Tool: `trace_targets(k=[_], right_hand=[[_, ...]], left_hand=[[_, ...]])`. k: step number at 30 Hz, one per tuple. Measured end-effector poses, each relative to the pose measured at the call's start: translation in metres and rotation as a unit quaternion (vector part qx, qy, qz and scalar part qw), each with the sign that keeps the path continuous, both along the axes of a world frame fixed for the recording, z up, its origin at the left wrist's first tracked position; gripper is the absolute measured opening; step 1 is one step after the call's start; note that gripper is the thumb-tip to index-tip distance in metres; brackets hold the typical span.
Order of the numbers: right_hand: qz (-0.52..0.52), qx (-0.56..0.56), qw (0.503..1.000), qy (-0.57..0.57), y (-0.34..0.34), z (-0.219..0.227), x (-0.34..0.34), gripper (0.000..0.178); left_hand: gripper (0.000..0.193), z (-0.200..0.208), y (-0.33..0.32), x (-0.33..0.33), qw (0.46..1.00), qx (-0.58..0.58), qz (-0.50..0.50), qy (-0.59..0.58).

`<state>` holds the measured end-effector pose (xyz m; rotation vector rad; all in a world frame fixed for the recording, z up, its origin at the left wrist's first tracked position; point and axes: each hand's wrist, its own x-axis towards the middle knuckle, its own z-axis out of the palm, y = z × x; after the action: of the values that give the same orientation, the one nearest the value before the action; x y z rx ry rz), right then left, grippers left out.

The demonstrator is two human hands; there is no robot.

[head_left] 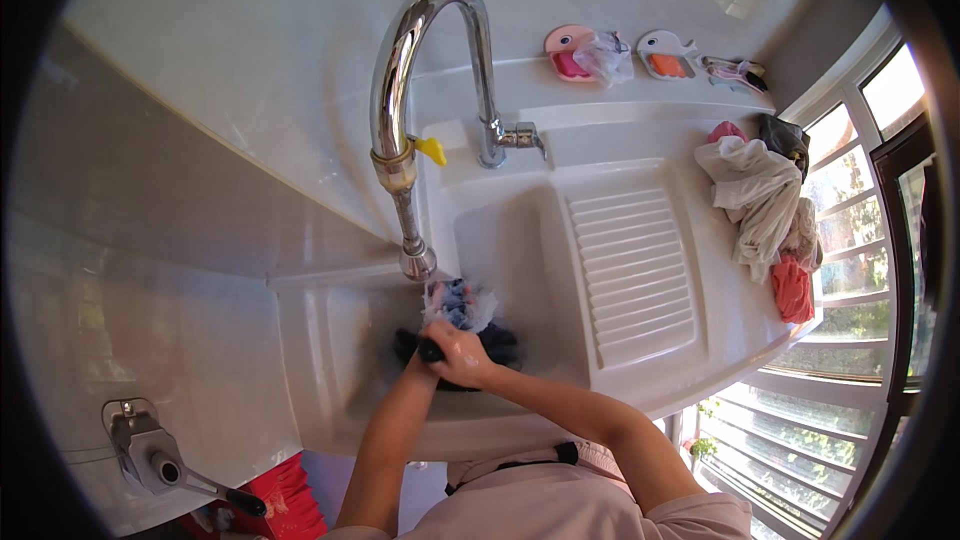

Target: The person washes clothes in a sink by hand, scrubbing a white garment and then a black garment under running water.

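Note:
Water runs from the chrome faucet [418, 262] onto a bunched dark wet cloth [493, 344] in the white sink basin. My right hand [464, 356] is closed round part of this cloth, and a dark end pokes out beside its thumb. Close against it, my left hand [436, 331] grips the same cloth under the stream. The right hand overlaps the left, so most of the left fingers are hidden. White splashing water covers the far part of the cloth, where bluish and orange patches show through.
Right of the basin is a ridged washboard [632, 265]. Crumpled clothes [752, 190] lie on the right ledge. Along the back stand a pink whale-shaped soap dish [563, 37] and a white one [655, 41]. A lever fitting [150, 455] juts out at lower left.

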<state>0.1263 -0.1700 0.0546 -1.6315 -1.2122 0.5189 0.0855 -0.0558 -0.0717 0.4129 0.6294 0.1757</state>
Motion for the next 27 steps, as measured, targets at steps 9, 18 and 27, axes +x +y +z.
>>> trace_targets(k=[9, 18, 27], right_hand=[[-0.121, -0.168, 0.970, -0.127, 0.012, -0.007, 0.081, 0.036], [0.107, -0.388, 0.911, -0.094, -0.039, -0.040, 0.143, 0.073], [0.062, -0.406, 0.910, -0.050, -0.041, -0.054, 0.123, 0.045]], left_hand=[[0.044, 0.117, -0.015, -0.004, 0.993, -0.095, -0.020, 0.072], [0.036, 0.135, 0.050, -0.075, 0.482, 0.691, -0.250, 0.478], [0.055, 0.052, 0.033, -0.026, 0.537, 0.732, -0.294, 0.300]])
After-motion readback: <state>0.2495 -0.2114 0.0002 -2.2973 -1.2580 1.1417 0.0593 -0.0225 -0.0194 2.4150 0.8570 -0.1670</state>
